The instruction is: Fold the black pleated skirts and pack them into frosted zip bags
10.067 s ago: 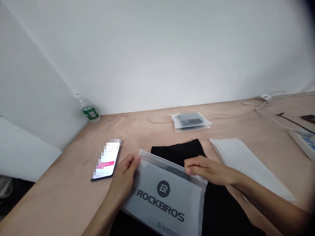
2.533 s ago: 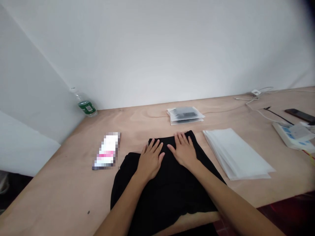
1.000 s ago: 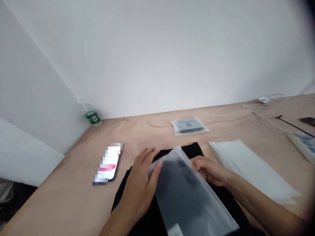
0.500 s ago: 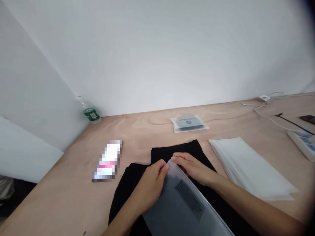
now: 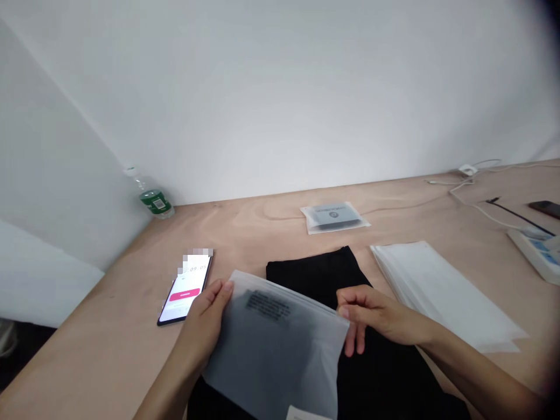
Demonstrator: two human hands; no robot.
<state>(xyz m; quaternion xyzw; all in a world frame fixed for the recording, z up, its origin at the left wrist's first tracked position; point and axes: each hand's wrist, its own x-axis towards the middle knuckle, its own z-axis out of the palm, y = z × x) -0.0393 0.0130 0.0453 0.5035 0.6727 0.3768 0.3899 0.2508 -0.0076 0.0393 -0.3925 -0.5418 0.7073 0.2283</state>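
Observation:
A frosted zip bag (image 5: 280, 350) with a block of dark print near its top edge is held up in front of me, and something dark shows through it. My left hand (image 5: 210, 312) pinches its upper left corner between thumb and fingers. At the upper right corner my right hand (image 5: 376, 315) grips the edge, thumb on top, with some fingers hanging loose below. Black folded cloth (image 5: 315, 271) lies on the table beneath and behind the bag. Part of a white tag or paper (image 5: 304, 414) shows at the bag's lower end.
A stack of frosted bags (image 5: 450, 297) lies on the right. Farther back is a small filled pouch (image 5: 335, 217). A lit phone (image 5: 186, 289) and a water bottle (image 5: 153, 198) are on the left. Cables and a power strip (image 5: 536, 254) occupy the right side of the wooden table (image 5: 109, 350).
My hands have moved apart, the left one leftward and the right one slightly right and down. The bag has turned from slanted to facing me, its top edge stretched between them.

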